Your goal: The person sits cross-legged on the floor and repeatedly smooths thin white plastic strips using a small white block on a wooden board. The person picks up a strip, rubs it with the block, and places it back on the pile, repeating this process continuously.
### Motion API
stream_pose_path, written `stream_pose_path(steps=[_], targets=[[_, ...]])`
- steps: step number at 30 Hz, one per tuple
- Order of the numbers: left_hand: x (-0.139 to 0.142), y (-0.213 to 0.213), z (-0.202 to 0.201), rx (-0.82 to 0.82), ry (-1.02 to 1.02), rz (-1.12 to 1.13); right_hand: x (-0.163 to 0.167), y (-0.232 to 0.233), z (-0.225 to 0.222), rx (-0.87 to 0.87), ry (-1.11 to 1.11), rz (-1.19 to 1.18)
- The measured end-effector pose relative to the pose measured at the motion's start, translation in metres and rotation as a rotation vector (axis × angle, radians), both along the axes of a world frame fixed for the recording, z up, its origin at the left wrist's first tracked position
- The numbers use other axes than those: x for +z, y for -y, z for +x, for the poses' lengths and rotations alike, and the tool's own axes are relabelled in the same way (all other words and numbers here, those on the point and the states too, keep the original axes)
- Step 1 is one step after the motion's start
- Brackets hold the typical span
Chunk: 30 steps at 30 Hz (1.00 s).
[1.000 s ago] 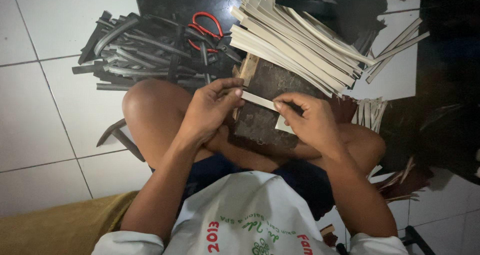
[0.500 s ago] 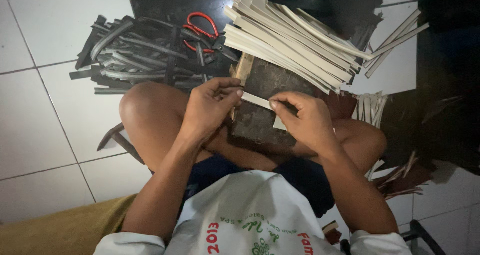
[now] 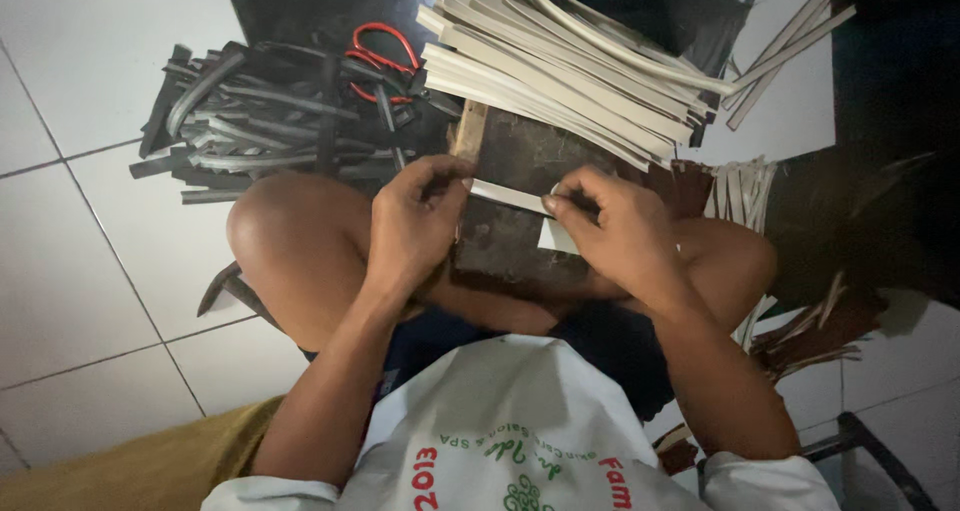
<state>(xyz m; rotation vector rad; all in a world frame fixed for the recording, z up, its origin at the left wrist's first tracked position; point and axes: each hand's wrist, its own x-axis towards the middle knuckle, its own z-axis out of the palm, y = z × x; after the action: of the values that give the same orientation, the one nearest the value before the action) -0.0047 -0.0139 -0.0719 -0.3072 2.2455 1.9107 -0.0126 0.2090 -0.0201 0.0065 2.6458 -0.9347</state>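
I sit cross-legged on a white tiled floor. My left hand [image 3: 415, 221] and my right hand [image 3: 610, 226] each pinch one end of a short pale strip [image 3: 505, 196], stretched between them over a dark brown board [image 3: 525, 161] that rests on my legs. A second pale piece [image 3: 555, 236] shows under my right hand. Beyond the board lies a heap of long cream strips [image 3: 580, 71].
A pile of dark grey strips [image 3: 260, 121] lies at the left, with red-handled scissors [image 3: 375, 56] on it. More pale strips [image 3: 740, 186] and brown scraps [image 3: 810, 331] lie at the right. A dark mat [image 3: 300, 6] covers the floor ahead. A dark blade-like piece [image 3: 225, 286] sits by my left knee.
Both hands keep their hold on the short pale strip and barely shift. The view has moved slightly.
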Motion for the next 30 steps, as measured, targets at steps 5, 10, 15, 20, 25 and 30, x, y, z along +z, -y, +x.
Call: stream_pose_path(steps=[5,10,15,20,25,30], targets=[[0.002,-0.001,0.004,-0.12,-0.23,-0.271,-0.001,-0.002,0.0,0.049,-0.026,0.019],[0.007,-0.005,0.012,-0.159,-0.401,-0.41,-0.005,-0.001,0.004,0.055,-0.129,-0.015],[0.01,-0.011,0.02,-0.302,-0.69,-0.78,-0.011,-0.005,0.005,0.076,-0.143,0.052],[0.013,-0.029,0.032,-0.464,-0.688,-1.038,-0.018,-0.008,0.005,0.077,-0.189,0.049],[0.017,-0.038,0.038,-0.433,-0.759,-1.071,-0.021,-0.01,0.008,0.14,-0.348,0.044],[0.021,-0.042,0.032,-0.475,-0.743,-1.015,-0.02,-0.011,0.01,0.111,-0.279,0.058]])
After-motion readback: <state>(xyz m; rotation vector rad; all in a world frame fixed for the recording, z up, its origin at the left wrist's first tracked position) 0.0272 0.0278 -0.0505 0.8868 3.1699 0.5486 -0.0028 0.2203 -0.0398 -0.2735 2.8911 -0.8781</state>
